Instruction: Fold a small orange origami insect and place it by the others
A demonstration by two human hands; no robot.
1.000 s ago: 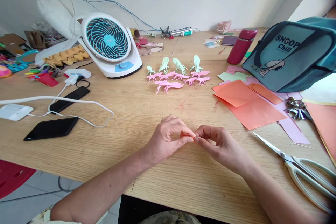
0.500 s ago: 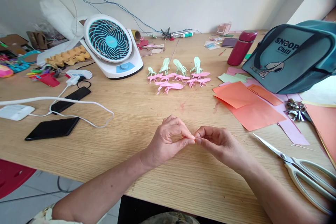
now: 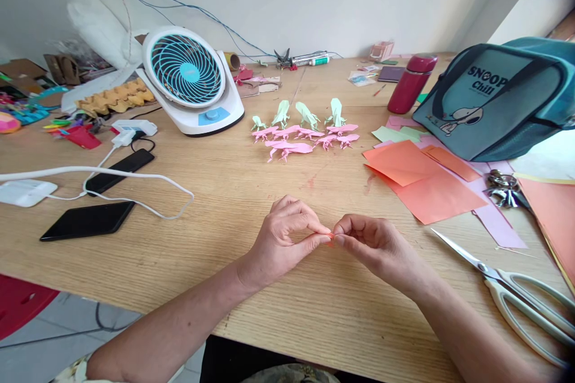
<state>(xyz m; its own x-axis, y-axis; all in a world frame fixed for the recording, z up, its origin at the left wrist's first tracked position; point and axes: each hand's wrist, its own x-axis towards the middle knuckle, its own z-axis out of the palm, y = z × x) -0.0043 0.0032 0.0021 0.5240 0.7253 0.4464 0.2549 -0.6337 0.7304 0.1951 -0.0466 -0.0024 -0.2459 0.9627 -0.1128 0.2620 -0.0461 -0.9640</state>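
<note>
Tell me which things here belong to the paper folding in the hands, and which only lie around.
In use: left hand and right hand, both pinching the orange paper piece; orange sheets; pink folded figures; green folded figures; scissors.
Lying about: fan; black phone; red bottle; teal bag; keys.

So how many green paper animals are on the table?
4 green animals, in a row behind the pink animals: a small one at the left end, then a second, third and fourth, taller, going right. More may hide among the far clutter.
</note>
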